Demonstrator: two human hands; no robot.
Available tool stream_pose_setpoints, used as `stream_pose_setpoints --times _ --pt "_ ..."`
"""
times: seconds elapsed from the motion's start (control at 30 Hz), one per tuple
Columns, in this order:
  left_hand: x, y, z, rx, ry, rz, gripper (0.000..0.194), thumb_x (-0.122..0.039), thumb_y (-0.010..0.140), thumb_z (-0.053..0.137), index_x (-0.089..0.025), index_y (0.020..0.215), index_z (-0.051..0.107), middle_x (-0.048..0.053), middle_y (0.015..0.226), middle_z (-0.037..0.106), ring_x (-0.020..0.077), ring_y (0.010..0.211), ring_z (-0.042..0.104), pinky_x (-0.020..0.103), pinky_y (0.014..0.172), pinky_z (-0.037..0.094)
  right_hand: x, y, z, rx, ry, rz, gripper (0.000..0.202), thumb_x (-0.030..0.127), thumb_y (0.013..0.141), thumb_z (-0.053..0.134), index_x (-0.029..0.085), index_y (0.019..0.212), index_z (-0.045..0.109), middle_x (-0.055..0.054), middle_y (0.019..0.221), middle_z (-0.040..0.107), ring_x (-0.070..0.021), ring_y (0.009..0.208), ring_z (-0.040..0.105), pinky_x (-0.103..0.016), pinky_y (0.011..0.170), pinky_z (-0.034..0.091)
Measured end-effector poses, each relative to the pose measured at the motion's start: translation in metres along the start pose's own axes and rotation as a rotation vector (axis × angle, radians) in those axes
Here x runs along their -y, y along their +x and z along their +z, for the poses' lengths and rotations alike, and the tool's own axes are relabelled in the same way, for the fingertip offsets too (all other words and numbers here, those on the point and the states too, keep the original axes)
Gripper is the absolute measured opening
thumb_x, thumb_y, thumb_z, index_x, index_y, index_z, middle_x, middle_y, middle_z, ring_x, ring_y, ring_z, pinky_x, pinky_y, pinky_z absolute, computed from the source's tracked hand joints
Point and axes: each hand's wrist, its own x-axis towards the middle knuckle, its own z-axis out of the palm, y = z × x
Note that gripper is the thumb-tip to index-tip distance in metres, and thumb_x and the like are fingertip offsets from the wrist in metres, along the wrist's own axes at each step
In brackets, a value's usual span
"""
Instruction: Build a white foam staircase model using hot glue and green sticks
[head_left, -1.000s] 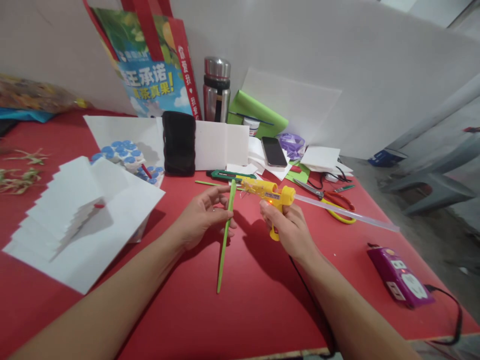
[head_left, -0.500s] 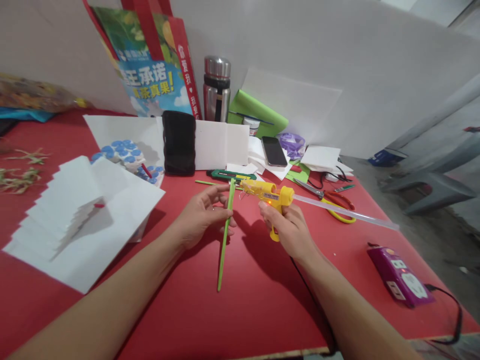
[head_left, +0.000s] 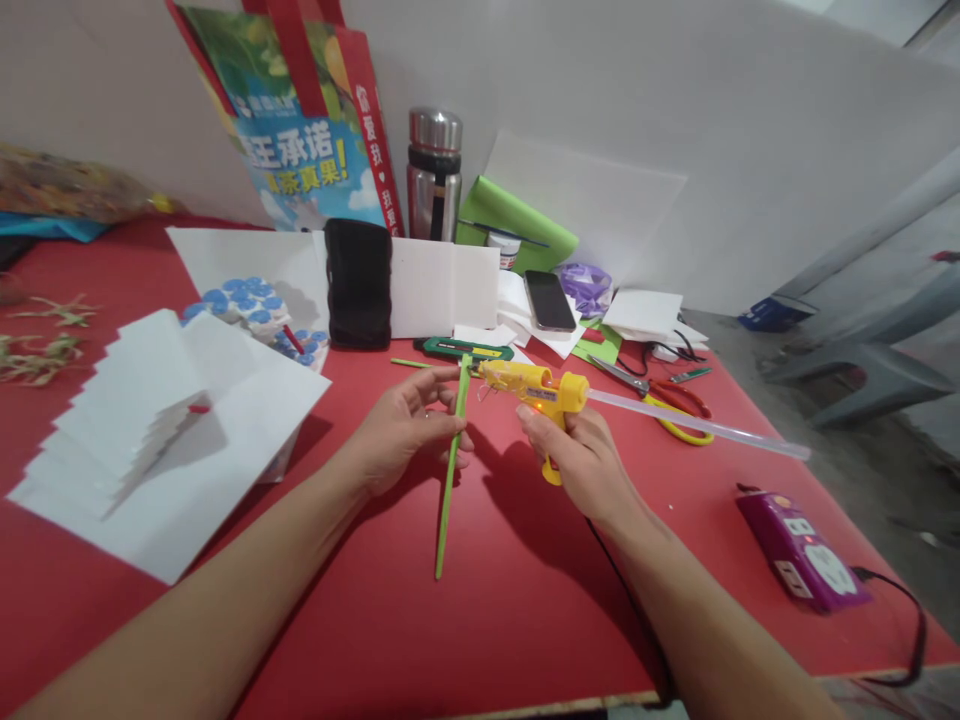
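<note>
Now slightly nearer, a yellow plastic glue gun (head_left: 555, 396) clamped in the right hand (head_left: 574, 440) likely coats the slim green strip (head_left: 448, 478) the left hand (head_left: 409, 430) pinches.

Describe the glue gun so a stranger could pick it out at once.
On the red table, look near the middle for the person's right hand. It holds the yellow glue gun, its nozzle towards the green strip in the left hand. Unlike the nearby scissors, it has a long translucent stick jutting from its back.
</note>
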Motion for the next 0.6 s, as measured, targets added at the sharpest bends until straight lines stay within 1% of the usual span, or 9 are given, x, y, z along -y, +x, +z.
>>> stream_pose_setpoints --times 0.13,0.27,0.43,0.6 --pt "0.0025 0.0000 -0.0009 0.030 -0.012 -0.005 0.058 -0.015 0.076 0.084 -0.023 0.129 0.060 0.002 0.098 0.061 0.0202 0.062 0.073 0.042 0.051 0.065 -0.0025 0.0010 -0.0002 -0.022 0.012 0.011 0.047 0.055 0.100 0.060 0.022 0.069 0.048 0.005 0.062 0.042 -0.0114 0.055 0.039 -0.027 0.052 0.031" --pt "0.0028 0.0003 -0.0015 0.042 -0.007 -0.018 0.059 -0.016 0.077 0.084 -0.023 0.129 0.059 0.001 0.097 0.061 0.0209 0.062 0.073 0.043 0.051 0.065 -0.0038 0.0012 -0.0003 -0.014 0.028 0.022 0.048 0.056 0.100 0.061 0.022 0.069 0.046 0.005 0.060 0.040 -0.0112 0.054 0.037 -0.027 0.051 0.030" --pt "0.0013 0.0003 -0.0011 -0.005 -0.002 0.000 0.056 -0.014 0.076 0.084 -0.022 0.127 0.063 0.002 0.104 0.060 0.0204 0.065 0.075 0.042 0.055 0.067 -0.0014 0.0006 -0.0005 0.007 0.011 0.011 0.048 0.056 0.099 0.061 0.022 0.068 0.047 0.005 0.061 0.042 -0.0115 0.055 0.037 -0.027 0.051 0.030" --pt "0.0013 0.0020 -0.0029 -0.039 0.004 0.032 0.051 -0.014 0.075 0.085 -0.022 0.122 0.066 -0.001 0.100 0.057 0.0209 0.067 0.076 0.042 0.057 0.068 0.0001 -0.0011 -0.0007 0.032 -0.017 0.009 0.049 0.057 0.099 0.060 0.023 0.068 0.046 0.004 0.060 0.040 -0.0120 0.055 0.036 -0.027 0.050 0.029"
